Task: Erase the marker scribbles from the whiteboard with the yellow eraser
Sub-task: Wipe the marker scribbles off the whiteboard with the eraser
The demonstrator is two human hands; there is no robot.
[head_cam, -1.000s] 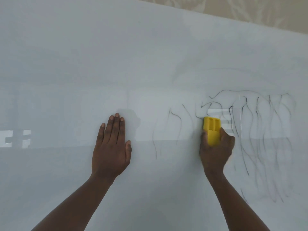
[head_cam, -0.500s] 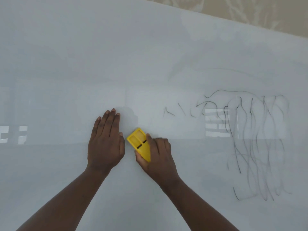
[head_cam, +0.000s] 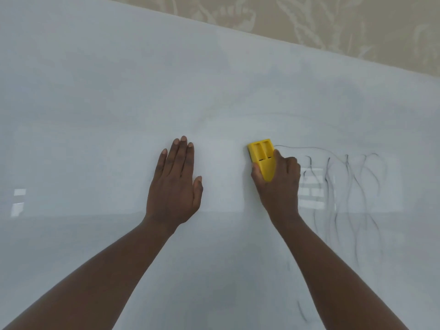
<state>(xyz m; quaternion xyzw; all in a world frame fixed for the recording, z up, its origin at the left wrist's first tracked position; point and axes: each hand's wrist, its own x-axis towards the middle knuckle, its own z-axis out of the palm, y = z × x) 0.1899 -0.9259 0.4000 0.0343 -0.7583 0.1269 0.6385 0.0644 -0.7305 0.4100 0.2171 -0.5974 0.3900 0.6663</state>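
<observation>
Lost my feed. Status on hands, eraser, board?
Left hand flat on whiteboard. Right hand holding yellow eraser against it. Scribbles remain to the right. Nothing in the way.

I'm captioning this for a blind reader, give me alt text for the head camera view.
A right hand presses a yellow eraser against a whiteboard, just left of thin black scribbles that remain. The left hand lies flat and open on the clean board beside it.
</observation>
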